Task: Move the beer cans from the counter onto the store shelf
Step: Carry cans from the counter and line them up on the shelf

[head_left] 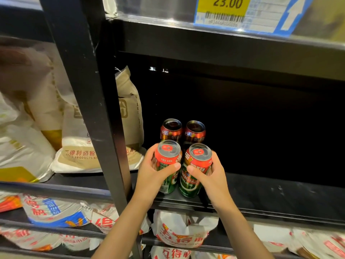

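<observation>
Two red-and-green beer cans stand upright at the front of a black store shelf (270, 195). My left hand (151, 174) grips the left can (168, 157), thumb across its front. My right hand (211, 174) grips the right can (197, 161) the same way. The two cans nearly touch each other. Directly behind them, deeper in the dark shelf, stand two more cans: a back-left can (171, 130) and a back-right can (194, 132). The counter is out of view.
A black upright post (89, 101) borders the shelf bay on the left. Flour sacks (128, 116) lie beyond it, and more bags (179, 234) fill the lower shelf. A yellow price tag (222, 8) hangs on the shelf above. The bay's right side is dark.
</observation>
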